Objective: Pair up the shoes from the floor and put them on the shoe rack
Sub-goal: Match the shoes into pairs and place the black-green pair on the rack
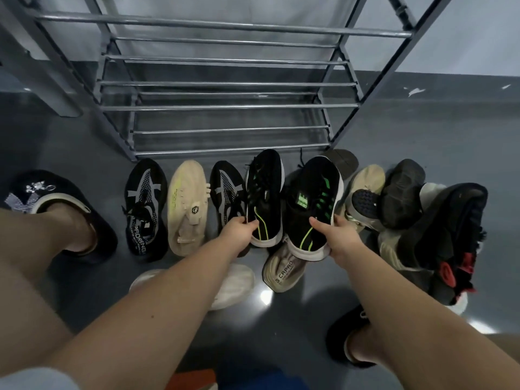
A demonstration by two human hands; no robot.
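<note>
My left hand (237, 233) grips the heel of a black sneaker with green lines (264, 192). My right hand (339, 237) grips the heel of its matching black and green sneaker (312, 204). Both shoes are held side by side, toes pointing at the grey metal shoe rack (225, 106), just in front of its lowest bars. The rack's shelves hold no shoes.
On the grey floor lie two black and grey sneakers (145, 206) (226, 192), beige shoes (187, 206) (284, 268) (363, 192), a white shoe (236, 285) under my left arm, and a dark pile with a black and red shoe (450, 243) at right. My slippered feet (64, 204) (349, 339) stand either side.
</note>
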